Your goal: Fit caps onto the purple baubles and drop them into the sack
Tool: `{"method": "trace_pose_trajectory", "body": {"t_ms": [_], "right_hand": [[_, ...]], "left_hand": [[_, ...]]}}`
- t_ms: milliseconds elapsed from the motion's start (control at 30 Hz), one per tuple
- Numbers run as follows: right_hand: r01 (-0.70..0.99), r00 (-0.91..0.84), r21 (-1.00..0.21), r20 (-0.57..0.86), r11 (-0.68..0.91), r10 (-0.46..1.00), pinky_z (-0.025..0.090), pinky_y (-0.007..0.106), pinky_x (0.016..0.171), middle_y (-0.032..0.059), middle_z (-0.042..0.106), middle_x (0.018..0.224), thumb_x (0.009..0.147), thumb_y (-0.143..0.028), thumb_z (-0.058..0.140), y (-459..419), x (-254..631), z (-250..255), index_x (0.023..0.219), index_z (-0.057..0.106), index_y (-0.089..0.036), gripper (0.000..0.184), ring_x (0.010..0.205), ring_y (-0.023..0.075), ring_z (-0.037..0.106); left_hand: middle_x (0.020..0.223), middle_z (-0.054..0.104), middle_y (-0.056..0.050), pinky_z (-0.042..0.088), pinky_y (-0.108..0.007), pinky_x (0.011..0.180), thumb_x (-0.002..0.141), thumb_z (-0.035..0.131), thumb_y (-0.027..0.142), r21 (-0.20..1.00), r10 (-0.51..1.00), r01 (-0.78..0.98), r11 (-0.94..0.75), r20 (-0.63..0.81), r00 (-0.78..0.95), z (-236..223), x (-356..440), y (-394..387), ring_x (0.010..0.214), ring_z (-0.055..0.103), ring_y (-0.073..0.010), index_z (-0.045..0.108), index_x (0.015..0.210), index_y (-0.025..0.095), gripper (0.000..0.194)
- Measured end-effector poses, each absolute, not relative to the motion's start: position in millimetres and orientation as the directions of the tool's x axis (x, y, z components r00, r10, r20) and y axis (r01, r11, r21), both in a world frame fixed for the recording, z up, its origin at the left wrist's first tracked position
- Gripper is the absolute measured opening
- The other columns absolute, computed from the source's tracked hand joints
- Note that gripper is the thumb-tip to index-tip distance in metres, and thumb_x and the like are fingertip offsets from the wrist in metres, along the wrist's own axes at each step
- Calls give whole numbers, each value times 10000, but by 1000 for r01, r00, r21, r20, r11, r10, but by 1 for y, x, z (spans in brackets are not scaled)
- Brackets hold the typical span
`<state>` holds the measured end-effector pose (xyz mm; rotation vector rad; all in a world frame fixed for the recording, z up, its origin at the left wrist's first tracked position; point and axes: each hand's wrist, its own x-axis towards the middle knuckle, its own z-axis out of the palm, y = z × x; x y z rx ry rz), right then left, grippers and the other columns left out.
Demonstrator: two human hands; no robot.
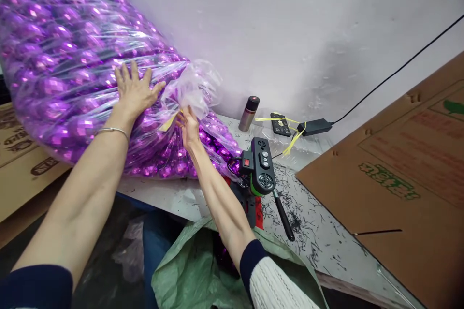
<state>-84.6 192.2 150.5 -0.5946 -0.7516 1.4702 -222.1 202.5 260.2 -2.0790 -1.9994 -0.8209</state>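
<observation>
A big clear plastic bag (pixel 72 57) full of shiny purple faceted balls leans across the left of the view. My left hand (pixel 134 90) lies on its side, fingers spread over the plastic. At the bag's gathered mouth, my right hand (pixel 190 127) is closed, with a yellow strip (pixel 168 122) pinched at its fingertips. Crumpled loose plastic (pixel 192 87) bunches just above that hand. More purple balls trail from below the mouth toward a black device with a lever handle (pixel 263 166) on the table.
Behind the device stand a flask (pixel 249 114), a phone-like black object (pixel 280 124), a black power adapter (pixel 316 127) and yellow ties (pixel 295 140). Black clippings litter the table (pixel 319 231). Cardboard boxes flank it, one right (pixel 409 164), one left (pixel 25 164). A green sack (pixel 184 268) hangs in front.
</observation>
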Motion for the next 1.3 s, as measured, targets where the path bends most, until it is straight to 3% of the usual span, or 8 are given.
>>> {"method": "trace_pose_trajectory", "body": {"t_ms": [233,400,500,600,767,867,1100,1300], "right_hand": [[-547,100,-836,-6,50,995,525,387,1078,56,631,1413,873,-424,656,162,-89,116,1500,424,-218,700,1251,190,630],[-346,78,-938,-36,-7,996,559,357,1032,89,613,1454,859,-483,671,112,-57,92,1509,439,-202,745,1215,200,655],[-48,129,-974,214,221,968,545,374,1065,104,581,1488,930,-447,577,64,-33,79,1341,625,-221,472,1217,206,650],[250,61,-885,419,393,906,480,426,1152,121,636,1393,959,-348,538,15,-15,68,1237,687,-218,340,1323,234,584],[509,-82,-745,457,431,886,543,429,1045,132,673,1263,959,-260,529,-31,12,60,1173,690,-203,274,1214,241,623],[545,-163,-718,415,432,895,583,395,954,106,712,1117,967,-252,518,-49,36,56,1121,704,-200,247,1074,218,668],[485,-222,-759,373,434,901,589,377,1044,121,715,1286,972,-222,524,-110,80,41,1192,702,-218,283,1221,209,691],[490,-167,-791,329,368,929,632,331,963,104,753,1221,959,-203,537,-145,97,23,1168,725,-229,283,1137,204,743]], "left_hand": [[1728,-102,-221,-77,-678,1227,974,401,721,323,802,927,-191,596,-42,199,-202,205,1584,-124,-383,221,1574,-7,960],[1724,-44,-250,-15,-721,1215,991,490,647,346,825,915,-206,564,-27,193,-206,203,1589,-65,-395,257,1550,-28,907],[1705,105,-288,24,-760,1195,1033,486,517,400,849,899,-179,524,-64,197,-202,185,1581,52,-423,265,1544,-60,802],[1632,375,-241,133,-690,1240,1050,429,360,343,732,888,-308,682,-10,186,-173,140,1551,248,-356,364,1534,-7,611],[1324,701,-110,396,-488,1178,973,429,160,108,565,774,-624,746,352,130,-96,64,1321,586,-254,661,1305,168,405],[1272,724,-136,478,-459,1056,974,457,185,160,659,739,-654,599,454,98,-67,56,1193,658,-273,668,1300,164,389],[1423,595,-251,458,-497,991,937,627,384,183,839,837,-517,301,453,72,-44,81,1141,650,-376,585,1391,110,532],[1371,616,-197,452,-499,1068,893,664,338,419,854,776,-471,438,282,77,-60,63,1269,597,-357,563,1392,163,538]]}}
